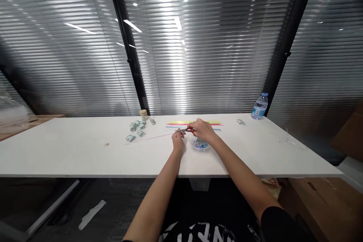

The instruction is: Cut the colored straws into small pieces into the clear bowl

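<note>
Closed round the handles of a pair of scissors (185,130) is my right hand (202,129). The blades point left, over the fingertips of my left hand (178,140). My left hand pinches the end of a thin pink strip (154,137) that stretches left over the white table. Just below my right hand stands a clear bowl (200,144) with small blue and white pieces in it. Behind both hands lie yellow strips (210,122), red strips (172,124) and blue strips (170,127).
Several small clear jars or rolls (141,133) with green edges lie left of the hands. A cork-coloured object (143,113) stands at the back edge. A water bottle (259,106) is at the back right, near a small clear item (241,121). Blinds rise behind the white table (70,151).
</note>
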A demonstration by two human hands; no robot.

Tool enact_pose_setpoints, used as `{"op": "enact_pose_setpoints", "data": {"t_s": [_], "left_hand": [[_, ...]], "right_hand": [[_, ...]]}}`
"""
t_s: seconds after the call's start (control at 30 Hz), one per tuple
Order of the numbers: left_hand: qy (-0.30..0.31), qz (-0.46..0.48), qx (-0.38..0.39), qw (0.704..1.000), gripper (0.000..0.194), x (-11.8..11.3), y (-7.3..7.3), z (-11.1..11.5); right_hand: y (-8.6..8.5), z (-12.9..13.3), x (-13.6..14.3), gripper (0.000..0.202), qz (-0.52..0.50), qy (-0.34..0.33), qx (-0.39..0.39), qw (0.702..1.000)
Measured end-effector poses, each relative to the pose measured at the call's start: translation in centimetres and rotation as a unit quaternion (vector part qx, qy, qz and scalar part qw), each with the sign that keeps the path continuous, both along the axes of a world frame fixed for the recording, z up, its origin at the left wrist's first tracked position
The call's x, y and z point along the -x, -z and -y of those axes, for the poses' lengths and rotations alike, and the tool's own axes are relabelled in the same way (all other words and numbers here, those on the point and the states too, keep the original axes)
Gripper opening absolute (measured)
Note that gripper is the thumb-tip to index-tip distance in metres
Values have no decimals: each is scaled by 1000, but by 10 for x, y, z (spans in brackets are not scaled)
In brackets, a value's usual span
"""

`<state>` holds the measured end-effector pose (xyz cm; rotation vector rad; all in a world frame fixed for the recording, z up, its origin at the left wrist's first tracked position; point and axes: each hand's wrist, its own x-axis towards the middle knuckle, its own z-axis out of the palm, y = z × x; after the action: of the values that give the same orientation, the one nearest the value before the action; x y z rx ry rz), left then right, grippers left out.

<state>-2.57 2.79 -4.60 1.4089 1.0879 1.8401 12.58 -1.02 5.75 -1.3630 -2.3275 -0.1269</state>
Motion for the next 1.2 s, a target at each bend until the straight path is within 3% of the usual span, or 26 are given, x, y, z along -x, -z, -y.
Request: {"op": "enact_pose_setpoints", "data": {"t_s": [0.17, 0.4, 0.53, 0.6, 0.73, 0.83, 0.93, 1.03, 1.13, 1.2], "left_hand": [[15, -9, -28, 999, 43, -6, -2, 8], [16, -7, -24, 1000, 30, -12, 0, 10], [0, 4, -8, 1000, 30, -12, 0, 7], [-6, 10, 1, 1000, 33, -13, -1, 6], [-5, 12, 7, 1000, 36, -16, -6, 8], [6, 12, 7, 1000, 37, -17, -10, 8], [5, 18, 11, 1000, 34, -15, -14, 10], [-15, 29, 15, 999, 28, -9, -16, 19], [-24, 29, 24, 999, 25, -3, -15, 38], [-25, 24, 42, 999, 25, 0, -12, 52]], "right_hand": [[3, 3, 9, 26, -39, 29, 7, 999], [10, 4, 16, 25, -31, -17, -2, 999], [14, 15, 12, 27, -135, -19, 5, 991], [20, 30, 7, 35, -263, -14, 24, 964], [36, 64, -9, 42, -524, 27, 77, 848], [46, 77, -24, 55, -568, 85, 131, 808], [53, 79, -38, 56, -604, 92, 204, 765], [60, 77, -42, 54, -620, 70, 223, 749], [71, 77, -36, 49, -625, 44, 186, 756], [80, 77, -28, 48, -645, 16, 161, 747]]}}
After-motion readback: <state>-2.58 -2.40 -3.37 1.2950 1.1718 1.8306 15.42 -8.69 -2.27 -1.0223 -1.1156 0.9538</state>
